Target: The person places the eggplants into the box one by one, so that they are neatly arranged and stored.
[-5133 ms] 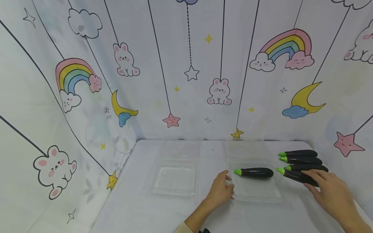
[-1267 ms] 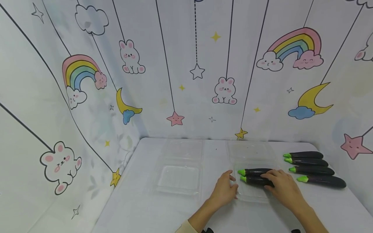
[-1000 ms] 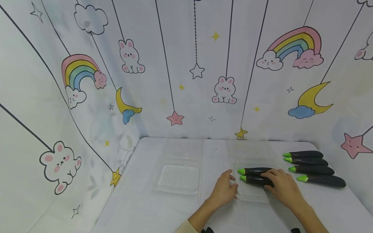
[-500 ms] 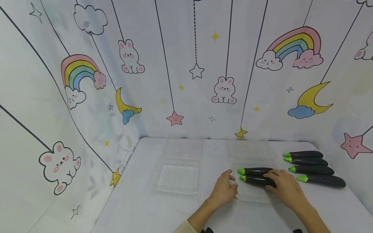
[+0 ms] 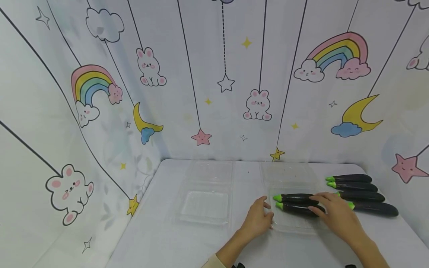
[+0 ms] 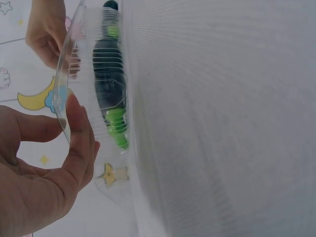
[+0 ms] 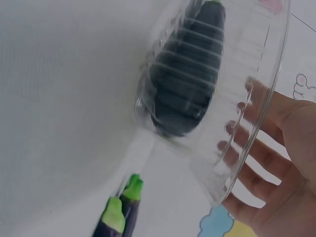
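My left hand (image 5: pixel 257 219) pinches the left rim of a clear plastic container (image 5: pixel 295 230) between thumb and fingers, as the left wrist view also shows. Inside the container two dark eggplants with bright green caps lie side by side: a rear eggplant (image 5: pixel 293 198) and a front eggplant (image 5: pixel 296 209), caps to the left. Over the container's right end is my right hand (image 5: pixel 340 217), fingers spread and apart from the eggplants. In the right wrist view its fingers (image 7: pixel 264 158) reach over the rim and hold nothing; one eggplant (image 7: pixel 185 74) shows through the ribbed wall.
Several more eggplants (image 5: pixel 377 209) lie in a loose row at the table's right side. A second clear container (image 5: pixel 204 222) stands to the left with its lid (image 5: pixel 209 172) folded back. The right container's lid (image 5: pixel 286 172) lies back too. A printed curtain (image 5: pixel 187 74) hangs behind.
My right hand has brought a second eggplant into the right container from the right-hand group, then let it go and drawn back slightly rightward. The left hand has stayed at the rim.
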The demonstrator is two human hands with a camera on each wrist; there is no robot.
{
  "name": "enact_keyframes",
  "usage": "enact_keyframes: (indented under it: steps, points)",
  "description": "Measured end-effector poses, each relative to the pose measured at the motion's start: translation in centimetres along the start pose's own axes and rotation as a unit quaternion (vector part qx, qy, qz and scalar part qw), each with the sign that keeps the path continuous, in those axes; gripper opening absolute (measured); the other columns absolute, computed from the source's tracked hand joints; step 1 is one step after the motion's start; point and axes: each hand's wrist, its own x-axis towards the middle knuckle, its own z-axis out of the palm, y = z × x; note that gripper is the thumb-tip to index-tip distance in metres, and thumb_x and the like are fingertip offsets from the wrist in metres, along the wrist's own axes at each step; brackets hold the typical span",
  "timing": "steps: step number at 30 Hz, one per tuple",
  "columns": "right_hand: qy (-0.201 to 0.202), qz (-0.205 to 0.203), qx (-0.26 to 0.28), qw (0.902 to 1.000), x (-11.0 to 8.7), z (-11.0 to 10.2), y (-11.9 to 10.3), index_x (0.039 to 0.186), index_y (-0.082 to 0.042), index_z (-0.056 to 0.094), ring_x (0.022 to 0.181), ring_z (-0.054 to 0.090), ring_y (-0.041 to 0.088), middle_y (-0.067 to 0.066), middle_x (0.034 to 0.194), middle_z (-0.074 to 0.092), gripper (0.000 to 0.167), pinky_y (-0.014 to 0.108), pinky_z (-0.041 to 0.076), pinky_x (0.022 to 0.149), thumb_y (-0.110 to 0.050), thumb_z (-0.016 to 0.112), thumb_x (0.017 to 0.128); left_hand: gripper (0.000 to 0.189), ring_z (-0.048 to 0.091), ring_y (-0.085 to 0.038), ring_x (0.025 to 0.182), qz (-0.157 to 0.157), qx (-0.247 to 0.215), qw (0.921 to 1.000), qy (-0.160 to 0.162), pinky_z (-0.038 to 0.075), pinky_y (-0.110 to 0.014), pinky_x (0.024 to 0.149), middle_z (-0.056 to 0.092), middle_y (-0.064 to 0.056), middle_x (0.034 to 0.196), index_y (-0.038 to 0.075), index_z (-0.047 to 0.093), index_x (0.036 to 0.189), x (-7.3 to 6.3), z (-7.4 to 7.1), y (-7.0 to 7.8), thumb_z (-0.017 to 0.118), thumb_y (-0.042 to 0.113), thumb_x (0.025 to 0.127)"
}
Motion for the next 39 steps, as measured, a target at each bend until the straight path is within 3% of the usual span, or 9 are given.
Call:
enact_keyframes:
  steps: [9,18,24,31,39]
  points:
    - [0.014,0.059,-0.016,0.998,-0.5,-1.3,1.6,0.106,-0.012,0.079,0.109,0.064,0.048,0.017,0.109,0.075,0.032,0.072,0.045,0.085,-0.021,0.091,0.078,0.058,0.061,0.005,0.061,-0.007,-0.008,0.9999,-0.003,0.054,-0.016,0.055,0.065,-0.012,0.122,-0.006,0.041,0.15,-0.1,0.0,0.0,0.066,0.0,0.098]
    - [0.013,0.074,-0.043,0.9962,-1.6,-1.8,3.7,0.105,-0.008,0.079,0.102,0.065,0.05,0.022,0.11,0.073,0.036,0.067,0.05,0.078,-0.02,0.092,0.074,0.058,0.061,0.005,0.061,-0.014,-0.01,0.9999,-0.002,0.054,-0.017,0.054,0.065,-0.011,0.121,-0.005,0.042,0.15,-0.2,0.2,0.0,0.066,0.001,0.098]
    - [-0.015,0.113,-0.057,0.9919,-2.3,-2.1,5.0,0.108,-0.005,0.078,0.098,0.064,0.051,0.025,0.112,0.071,0.039,0.067,0.05,0.075,-0.022,0.092,0.075,0.058,0.062,0.004,0.062,-0.016,-0.013,0.9998,-0.002,0.054,-0.017,0.053,0.065,-0.011,0.122,-0.005,0.041,0.151,-0.2,0.2,0.1,0.066,0.0,0.098]
    - [-0.039,0.154,-0.035,0.9866,-2.9,-2.6,6.1,0.109,-0.004,0.077,0.098,0.06,0.053,0.027,0.115,0.068,0.039,0.068,0.048,0.073,-0.021,0.09,0.077,0.058,0.063,0.004,0.062,-0.014,-0.009,0.9999,-0.001,0.054,-0.016,0.053,0.065,-0.011,0.122,-0.005,0.041,0.15,-0.2,0.1,0.0,0.066,0.001,0.098]
    - [-0.056,0.18,-0.044,0.9811,-3.3,-2.9,7.7,0.11,0.001,0.074,0.1,0.057,0.059,0.033,0.115,0.064,0.044,0.073,0.046,0.075,-0.022,0.091,0.077,0.057,0.061,0.005,0.063,-0.009,0.001,1.0,0.002,0.053,-0.016,0.055,0.066,-0.01,0.121,-0.005,0.042,0.15,0.0,0.0,-0.2,0.066,0.002,0.099]
